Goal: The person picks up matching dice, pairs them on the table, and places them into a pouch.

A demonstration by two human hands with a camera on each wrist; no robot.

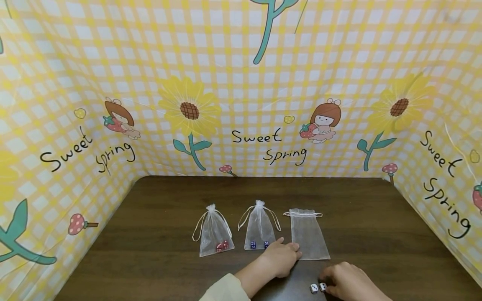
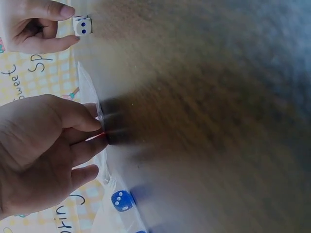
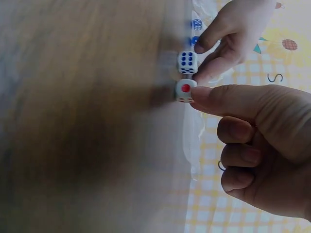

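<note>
My left hand [image 1: 280, 257] is at the lower left edge of a flat white organza drawstring bag [image 1: 310, 236], its thumb and fingertips together at the bag's edge. To the right and nearer, my right hand [image 1: 348, 281] pinches a white die [image 3: 184, 91] between thumb and index finger, with the other fingers curled in. The index fingertip is hidden behind the die in the right wrist view. A second white die [image 1: 314, 288] sits on the table just left of the pinched one.
Two gathered organza bags stand to the left: one bag [image 1: 215, 234] has red dice [image 1: 222, 246], the other bag [image 1: 260, 225] has blue dice [image 1: 253, 245]. They lie on a dark wood table [image 1: 169, 192]. A yellow checked cloth [image 1: 241, 92] walls the table's back and sides.
</note>
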